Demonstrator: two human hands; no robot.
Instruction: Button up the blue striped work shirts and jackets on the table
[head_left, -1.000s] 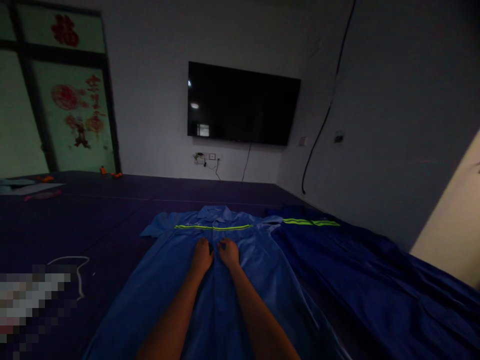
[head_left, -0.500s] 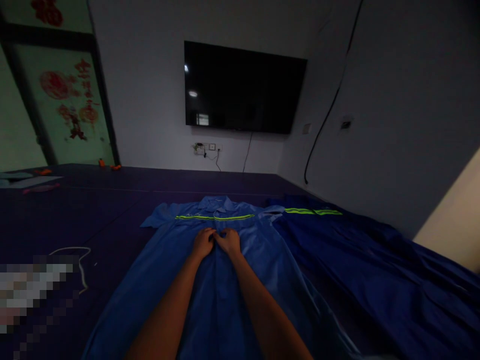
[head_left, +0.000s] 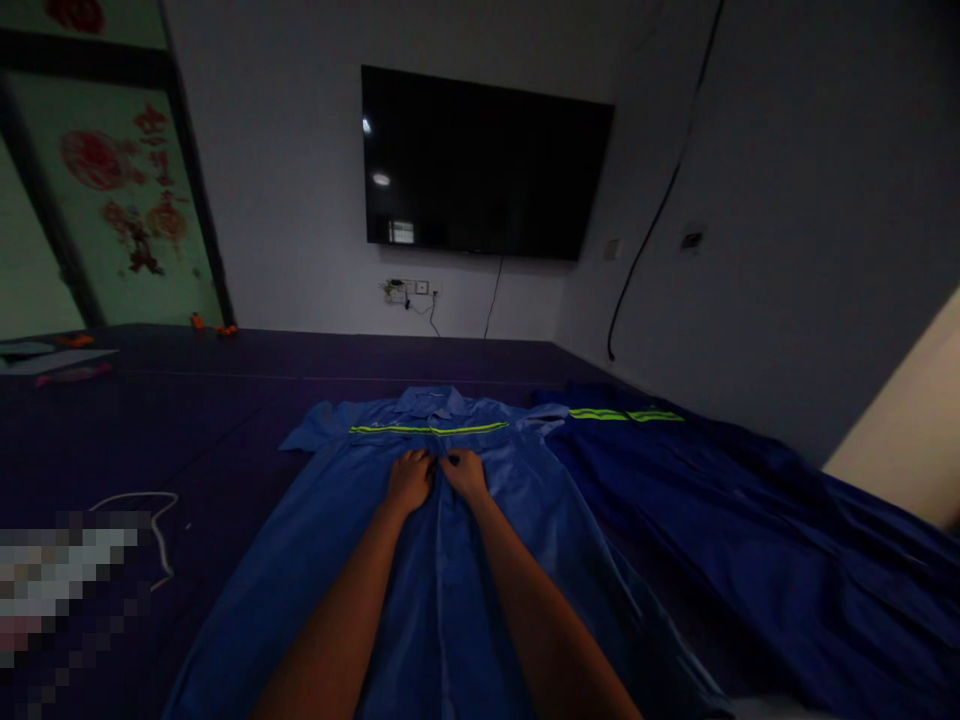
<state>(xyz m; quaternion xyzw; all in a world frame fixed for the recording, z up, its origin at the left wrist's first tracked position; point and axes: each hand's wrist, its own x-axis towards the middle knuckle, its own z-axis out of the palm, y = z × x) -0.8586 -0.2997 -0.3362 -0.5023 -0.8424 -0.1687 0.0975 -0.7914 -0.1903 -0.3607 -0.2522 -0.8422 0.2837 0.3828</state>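
Observation:
A blue short-sleeved shirt (head_left: 322, 540) lies spread out, its collar at the far end and a yellow-green stripe across the chest. Just below that stripe, my left hand (head_left: 411, 482) grips the left side of the front opening with bent fingers. Close beside it, my right hand (head_left: 463, 474) pinches the cloth on the other side of the opening. A narrow gap separates the two hands. The fingertips are partly hidden and dark, so any button between them cannot be made out.
A darker blue garment (head_left: 720, 520) with yellow-green stripes lies to the right. On the purple floor covering (head_left: 247, 400) at left is a white cord (head_left: 159, 540) near a blurred-out item. A television (head_left: 480, 165) hangs on the wall, and a black cable (head_left: 652, 235) dangles at right.
My hands have moved slightly apart, from touching at the shirt's front opening to leaving a small gap. The edge of the opening now shows as a lifted ridge. The view has tilted slightly.

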